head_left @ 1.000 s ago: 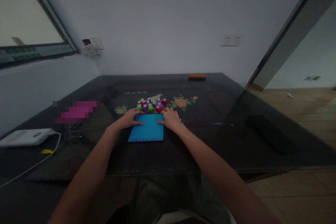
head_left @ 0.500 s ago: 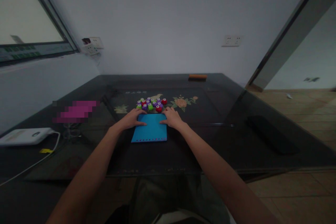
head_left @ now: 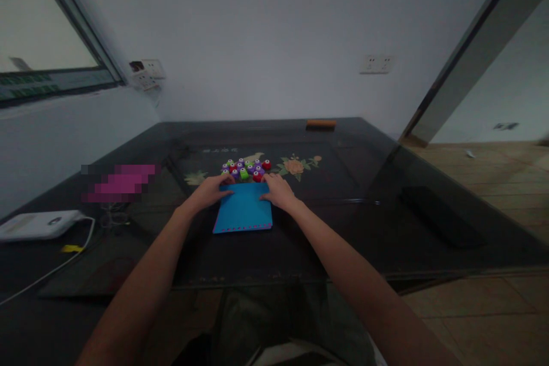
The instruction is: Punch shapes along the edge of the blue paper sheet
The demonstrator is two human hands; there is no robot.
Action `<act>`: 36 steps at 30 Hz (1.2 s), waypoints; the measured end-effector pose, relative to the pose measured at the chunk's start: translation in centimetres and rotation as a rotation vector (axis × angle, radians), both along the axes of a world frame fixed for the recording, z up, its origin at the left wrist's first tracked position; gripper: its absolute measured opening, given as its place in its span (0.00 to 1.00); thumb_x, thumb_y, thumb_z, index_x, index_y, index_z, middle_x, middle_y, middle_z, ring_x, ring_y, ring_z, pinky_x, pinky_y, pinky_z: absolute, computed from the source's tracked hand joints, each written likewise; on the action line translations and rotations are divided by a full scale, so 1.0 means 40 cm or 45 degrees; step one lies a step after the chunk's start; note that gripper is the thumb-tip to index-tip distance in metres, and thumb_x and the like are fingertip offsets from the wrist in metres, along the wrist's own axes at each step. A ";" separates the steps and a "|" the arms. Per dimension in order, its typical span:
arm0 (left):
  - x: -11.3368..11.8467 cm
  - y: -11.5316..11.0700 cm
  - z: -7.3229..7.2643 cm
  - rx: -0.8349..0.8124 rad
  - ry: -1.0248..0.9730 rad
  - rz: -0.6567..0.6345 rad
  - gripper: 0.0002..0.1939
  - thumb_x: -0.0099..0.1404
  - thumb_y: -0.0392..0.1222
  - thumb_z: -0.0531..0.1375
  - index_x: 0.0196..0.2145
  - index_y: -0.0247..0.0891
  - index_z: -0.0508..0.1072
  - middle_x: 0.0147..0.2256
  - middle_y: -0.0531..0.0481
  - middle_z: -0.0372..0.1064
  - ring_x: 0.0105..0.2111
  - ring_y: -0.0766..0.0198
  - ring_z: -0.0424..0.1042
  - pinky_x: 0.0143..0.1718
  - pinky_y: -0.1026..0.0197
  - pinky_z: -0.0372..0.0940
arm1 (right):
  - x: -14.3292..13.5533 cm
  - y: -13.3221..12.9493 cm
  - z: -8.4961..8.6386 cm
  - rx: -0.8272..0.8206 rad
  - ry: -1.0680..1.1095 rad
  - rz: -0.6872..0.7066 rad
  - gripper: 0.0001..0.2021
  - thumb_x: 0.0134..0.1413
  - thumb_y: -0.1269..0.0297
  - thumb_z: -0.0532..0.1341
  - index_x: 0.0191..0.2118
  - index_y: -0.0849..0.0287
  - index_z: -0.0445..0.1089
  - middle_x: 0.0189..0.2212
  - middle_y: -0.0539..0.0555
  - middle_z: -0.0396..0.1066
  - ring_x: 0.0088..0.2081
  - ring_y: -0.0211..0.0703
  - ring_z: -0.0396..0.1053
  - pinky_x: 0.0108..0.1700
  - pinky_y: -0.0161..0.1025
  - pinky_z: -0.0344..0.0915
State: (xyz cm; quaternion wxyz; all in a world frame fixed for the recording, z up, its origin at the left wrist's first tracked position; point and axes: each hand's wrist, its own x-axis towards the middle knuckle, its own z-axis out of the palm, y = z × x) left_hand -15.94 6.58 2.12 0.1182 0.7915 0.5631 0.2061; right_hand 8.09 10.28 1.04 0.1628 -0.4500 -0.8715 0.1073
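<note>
holding blue sheet (head_left: 243, 210), both hands (head_left: 210, 190) (head_left: 278, 191), colourful pieces (head_left: 244, 174) beyond

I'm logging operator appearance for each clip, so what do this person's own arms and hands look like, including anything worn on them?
The left hand and right hand are ungloved. Both forearms are bare, with no sleeve, watch, bracelet or cable visible. Whether there is a ring is too small to tell.

Forearms (head_left: 156, 263) stretched forward, converging; left fingers (head_left: 223, 178), right fingers (head_left: 270, 178) bent, thumbs (head_left: 227, 192) pointing inward.
</note>
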 end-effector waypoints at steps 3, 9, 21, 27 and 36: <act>-0.007 0.002 -0.001 0.010 0.020 0.010 0.11 0.57 0.44 0.56 0.37 0.39 0.69 0.36 0.47 0.71 0.38 0.56 0.70 0.39 0.58 0.62 | -0.003 0.004 -0.008 0.052 0.027 0.001 0.16 0.46 0.66 0.65 0.43 0.59 0.66 0.42 0.57 0.69 0.45 0.49 0.65 0.43 0.41 0.60; -0.016 0.011 -0.006 0.035 -0.002 0.065 0.12 0.56 0.47 0.58 0.36 0.40 0.73 0.37 0.47 0.73 0.38 0.55 0.71 0.40 0.57 0.62 | -0.003 0.003 -0.010 0.056 0.170 -0.064 0.06 0.50 0.69 0.61 0.36 0.58 0.71 0.38 0.56 0.72 0.43 0.47 0.67 0.42 0.40 0.60; -0.014 -0.005 0.042 -0.075 -0.546 0.236 0.18 0.49 0.53 0.63 0.31 0.36 0.74 0.32 0.48 0.72 0.32 0.60 0.70 0.34 0.61 0.64 | 0.004 0.035 -0.005 -0.791 1.124 0.088 0.09 0.45 0.66 0.64 0.34 0.62 0.72 0.31 0.55 0.74 0.31 0.41 0.71 0.35 0.39 0.67; -0.006 -0.006 0.040 -0.027 -0.838 0.396 0.21 0.46 0.55 0.65 0.32 0.35 0.73 0.27 0.51 0.70 0.27 0.64 0.67 0.29 0.64 0.62 | 0.014 0.033 -0.003 -0.911 1.097 0.091 0.07 0.43 0.64 0.66 0.30 0.62 0.74 0.26 0.55 0.74 0.29 0.44 0.71 0.32 0.42 0.69; 0.046 -0.015 0.014 -0.346 -1.195 0.232 0.23 0.48 0.55 0.64 0.34 0.34 0.72 0.30 0.46 0.72 0.29 0.61 0.70 0.32 0.59 0.65 | 0.035 0.058 0.016 -0.845 1.436 0.041 0.13 0.40 0.59 0.66 0.32 0.62 0.73 0.28 0.54 0.75 0.25 0.41 0.71 0.31 0.41 0.69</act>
